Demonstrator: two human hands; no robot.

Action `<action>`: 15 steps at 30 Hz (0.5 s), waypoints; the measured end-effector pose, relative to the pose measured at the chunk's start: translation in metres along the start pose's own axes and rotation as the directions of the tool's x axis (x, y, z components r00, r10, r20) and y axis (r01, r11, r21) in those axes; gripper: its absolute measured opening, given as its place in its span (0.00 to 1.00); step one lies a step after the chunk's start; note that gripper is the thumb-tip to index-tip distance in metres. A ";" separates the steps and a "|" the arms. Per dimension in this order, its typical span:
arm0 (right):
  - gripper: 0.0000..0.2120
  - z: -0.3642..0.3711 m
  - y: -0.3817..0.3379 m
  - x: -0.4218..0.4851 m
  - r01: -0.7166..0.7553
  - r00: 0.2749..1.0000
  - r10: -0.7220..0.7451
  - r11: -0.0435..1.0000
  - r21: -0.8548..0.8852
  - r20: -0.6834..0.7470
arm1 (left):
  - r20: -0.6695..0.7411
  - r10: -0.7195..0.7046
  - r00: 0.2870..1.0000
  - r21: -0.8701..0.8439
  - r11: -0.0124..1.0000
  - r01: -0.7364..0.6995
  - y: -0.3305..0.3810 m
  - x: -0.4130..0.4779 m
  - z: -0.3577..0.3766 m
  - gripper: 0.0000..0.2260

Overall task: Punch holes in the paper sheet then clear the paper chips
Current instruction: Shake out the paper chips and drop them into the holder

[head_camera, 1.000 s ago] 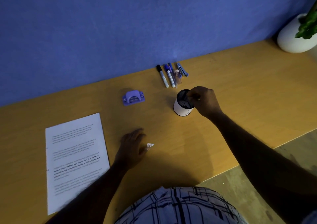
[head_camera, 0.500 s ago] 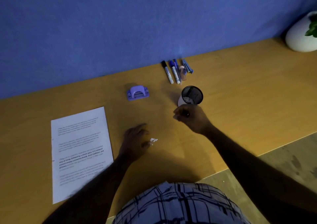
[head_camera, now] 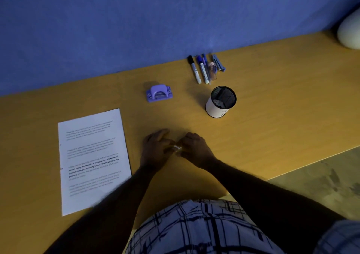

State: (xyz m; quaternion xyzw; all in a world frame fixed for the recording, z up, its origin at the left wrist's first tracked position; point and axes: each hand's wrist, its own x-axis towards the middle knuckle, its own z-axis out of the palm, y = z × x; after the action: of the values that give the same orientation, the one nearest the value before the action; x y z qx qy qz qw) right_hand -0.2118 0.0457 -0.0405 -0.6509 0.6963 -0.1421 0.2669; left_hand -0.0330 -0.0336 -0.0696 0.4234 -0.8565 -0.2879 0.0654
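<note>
The left hand [head_camera: 155, 150] is lying flat on the desk [head_camera: 272, 121], fingers extended, beside the paper chips [head_camera: 177, 147]. The right hand [head_camera: 195, 149] is curling its fingers down at the chips from the opposite side; whether it is pinching them cannot be told. The paper sheet [head_camera: 93, 160] is lying left of both hands.

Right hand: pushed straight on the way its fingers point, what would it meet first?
The paper chips, just ahead of the right hand; beyond them, the left hand. Whether it touches them yet is unclear.
</note>
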 end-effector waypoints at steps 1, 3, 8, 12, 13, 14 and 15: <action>0.16 0.001 0.001 0.001 -0.002 1.000 0.002 1.000 0.007 -0.019 | -0.004 0.003 1.000 -0.002 1.000 -0.003 -0.001 -0.001 0.001 0.10; 0.16 0.003 0.002 0.002 0.009 0.999 -0.008 1.000 0.022 -0.049 | -0.022 0.007 1.000 -0.010 1.000 -0.008 -0.001 -0.001 0.002 0.10; 0.12 0.004 0.004 0.007 0.024 0.998 -0.019 0.998 0.065 -0.067 | -0.032 0.003 0.999 -0.034 0.999 -0.004 -0.005 0.001 0.004 0.08; 0.09 0.004 0.005 0.010 0.036 0.998 -0.032 0.997 0.073 -0.062 | -0.010 -0.024 1.000 -0.037 0.999 0.024 -0.008 0.001 0.006 0.15; 0.09 0.004 0.005 0.011 0.031 0.998 -0.027 0.997 0.074 -0.054 | -0.012 -0.027 1.000 -0.040 0.999 0.026 -0.008 0.001 0.006 0.16; 0.10 0.004 0.005 0.012 0.024 0.999 -0.020 0.997 0.076 -0.046 | -0.017 -0.022 1.000 -0.042 0.999 0.021 -0.008 0.002 0.005 0.16; 0.11 0.004 0.005 0.012 0.018 0.999 -0.015 0.997 0.079 -0.040 | -0.024 -0.009 1.000 -0.040 0.999 0.008 -0.008 0.004 0.005 0.16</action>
State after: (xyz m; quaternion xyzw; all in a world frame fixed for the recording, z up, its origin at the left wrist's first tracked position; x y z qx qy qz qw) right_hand -0.2141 0.0348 -0.0490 -0.6424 0.6900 -0.1849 0.2776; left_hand -0.0318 -0.0381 -0.0780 0.4291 -0.8479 -0.2999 0.0831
